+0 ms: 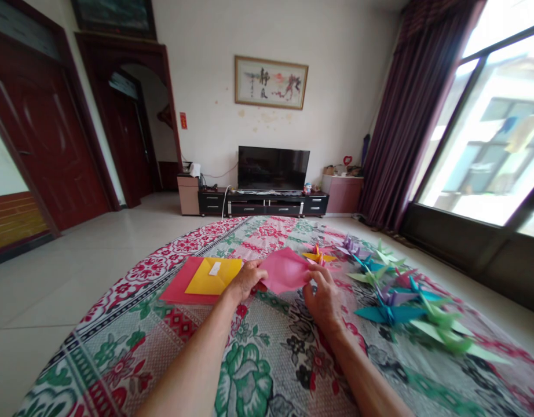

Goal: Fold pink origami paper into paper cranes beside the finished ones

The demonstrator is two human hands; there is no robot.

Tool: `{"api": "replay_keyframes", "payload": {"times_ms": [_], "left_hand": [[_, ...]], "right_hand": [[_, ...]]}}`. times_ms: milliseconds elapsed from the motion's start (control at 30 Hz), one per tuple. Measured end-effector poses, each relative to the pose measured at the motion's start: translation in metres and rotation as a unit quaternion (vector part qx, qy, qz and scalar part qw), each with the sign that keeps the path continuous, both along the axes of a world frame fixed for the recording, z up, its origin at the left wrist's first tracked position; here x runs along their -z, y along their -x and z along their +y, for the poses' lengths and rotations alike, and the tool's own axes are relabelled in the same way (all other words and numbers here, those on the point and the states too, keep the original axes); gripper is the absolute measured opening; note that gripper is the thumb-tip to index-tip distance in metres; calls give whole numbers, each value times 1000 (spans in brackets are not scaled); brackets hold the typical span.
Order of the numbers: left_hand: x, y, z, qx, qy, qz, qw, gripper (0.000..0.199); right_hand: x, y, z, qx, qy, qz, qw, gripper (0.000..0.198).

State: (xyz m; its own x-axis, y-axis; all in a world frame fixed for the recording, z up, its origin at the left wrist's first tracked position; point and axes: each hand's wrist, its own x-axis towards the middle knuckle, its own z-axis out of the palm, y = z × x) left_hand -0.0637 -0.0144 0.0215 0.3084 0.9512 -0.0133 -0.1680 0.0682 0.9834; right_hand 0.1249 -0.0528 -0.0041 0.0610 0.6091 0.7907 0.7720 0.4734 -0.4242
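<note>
A pink sheet of origami paper (285,271) is held up just above the patterned tablecloth, one corner pointing away from me. My left hand (249,279) pinches its left corner between thumb and fingers. At the opposite corner, my right hand (321,292) grips the paper with thumb and forefinger, the other fingers curled. Left of my left hand lies a yellow paper packet (210,277) with a small white label, resting on red paper (180,284). Beyond my right hand stands a yellow-orange folded crane (318,255), near some pink folded paper.
Several folded cranes in blue (391,313), green (449,330) and purple (354,246) spread over the right side of the table. The floral tablecloth (245,376) covers the rounded table. Past it are a television (273,169) on a black cabinet and a purple curtain (401,116).
</note>
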Motion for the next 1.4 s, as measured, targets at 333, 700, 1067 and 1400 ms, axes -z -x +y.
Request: {"api": "replay_keyframes", "payload": {"times_ms": [333, 700, 1067, 1400], "left_hand": [[5, -3, 7, -67, -29, 14, 997, 8], [6, 2, 7, -33, -38, 33, 998, 12], [5, -3, 11, -88, -46, 12, 995, 22], [7, -1, 11, -74, -44, 64, 994, 19]], "right_hand": [[-5, 15, -11, -149, 46, -33, 987, 21], [-7, 14, -11, -159, 16, -3, 987, 18], [-4, 13, -8, -168, 24, 4, 985, 18], [-6, 2, -6, -149, 164, 184, 958, 27]]}}
